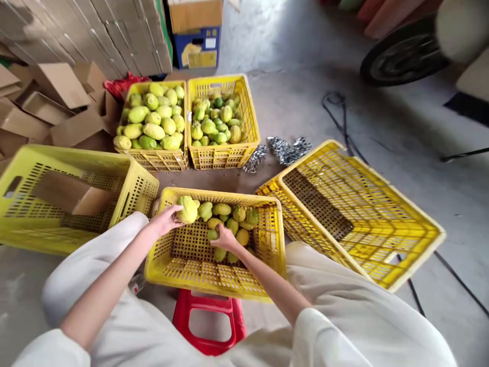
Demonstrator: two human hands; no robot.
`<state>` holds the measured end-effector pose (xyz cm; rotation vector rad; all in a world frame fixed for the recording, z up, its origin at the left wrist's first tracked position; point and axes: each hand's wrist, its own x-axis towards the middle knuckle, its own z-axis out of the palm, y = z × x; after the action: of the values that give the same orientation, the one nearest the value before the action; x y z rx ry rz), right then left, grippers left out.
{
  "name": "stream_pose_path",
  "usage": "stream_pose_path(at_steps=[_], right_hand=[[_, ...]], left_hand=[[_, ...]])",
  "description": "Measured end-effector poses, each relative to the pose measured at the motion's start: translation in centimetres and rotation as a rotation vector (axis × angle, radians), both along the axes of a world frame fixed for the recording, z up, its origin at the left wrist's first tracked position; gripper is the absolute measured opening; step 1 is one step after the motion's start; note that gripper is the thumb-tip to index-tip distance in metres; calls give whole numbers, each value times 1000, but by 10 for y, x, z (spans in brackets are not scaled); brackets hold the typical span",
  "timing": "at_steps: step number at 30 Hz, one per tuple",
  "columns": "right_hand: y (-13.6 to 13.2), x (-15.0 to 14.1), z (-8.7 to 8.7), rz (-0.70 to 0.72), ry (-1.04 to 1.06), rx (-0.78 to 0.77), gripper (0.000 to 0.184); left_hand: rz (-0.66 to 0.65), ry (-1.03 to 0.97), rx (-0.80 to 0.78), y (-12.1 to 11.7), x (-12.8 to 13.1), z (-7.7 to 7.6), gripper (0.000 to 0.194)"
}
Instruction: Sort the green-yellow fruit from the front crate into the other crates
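A yellow plastic crate (214, 278) rests on a red stool (208, 323) between my knees, with several yellow-green fruits along its far side. My left hand (166, 220) is closed round a large yellow-green fruit (188, 209) at the crate's far left corner. My right hand (225, 237) reaches into the crate's middle, fingers curled over a small green fruit (213, 234) among the others.
Two crates full of fruit, one with large pieces (155, 122) and one with smaller ones (217, 120), stand ahead. An empty crate (57, 196) lies tipped at left, stacked empty crates (362, 214) at right. Cardboard boxes (49, 97), a chain (284, 149) and a wheel (403, 53) lie beyond.
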<state>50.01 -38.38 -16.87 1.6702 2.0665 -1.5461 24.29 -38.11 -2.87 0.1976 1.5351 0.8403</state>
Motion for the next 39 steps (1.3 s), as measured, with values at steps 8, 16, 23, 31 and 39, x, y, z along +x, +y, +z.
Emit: stream_pose_path(at_steps=[8,16,23,31,39], right_hand=[[29,49,162,-187,623,-1,71],[18,75,218,-575,1099,-191,68],[24,71,190,-763,1048,-267,59],[19,69,180,-756,1027,-415,63],[24,61,176,-819,991,-344,64]], left_hand=[[74,-269,182,-47,13,88,50],[313,-233,339,-40,49,80,40],[371,-280,268,-26,49,65,37],[346,-245,374,-18,67,53,43],[390,-229,308,-16,62,55,39]])
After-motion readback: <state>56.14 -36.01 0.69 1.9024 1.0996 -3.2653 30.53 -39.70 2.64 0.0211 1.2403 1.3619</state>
